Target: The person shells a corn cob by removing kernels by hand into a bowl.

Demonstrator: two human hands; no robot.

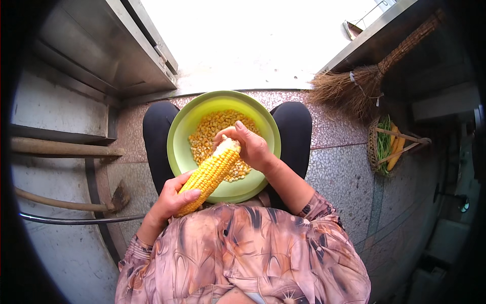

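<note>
My left hand [172, 197] grips the lower part of a yellow ear of corn [209, 176], thumb on top. The ear slants up to the right, and most of its rows still carry kernels; its upper end is bare and pale. Around that bare end curls my right hand [252, 146], thumb raised apart from the fingers. Its fingertips are partly behind the cob, so whether they hold anything is hidden. Beneath both hands a green plastic basin [176, 152] rests between my knees, with a layer of loose corn kernels [220, 119] in it.
At right, a straw broom [353, 87] leans near a wicker basket [373, 146] of green vegetables and yellow corn-like pieces. To the left are a metal cabinet [110, 49], a wooden pole [68, 147] and a wooden-handled tool [76, 203]. The floor [338, 178] is speckled terrazzo.
</note>
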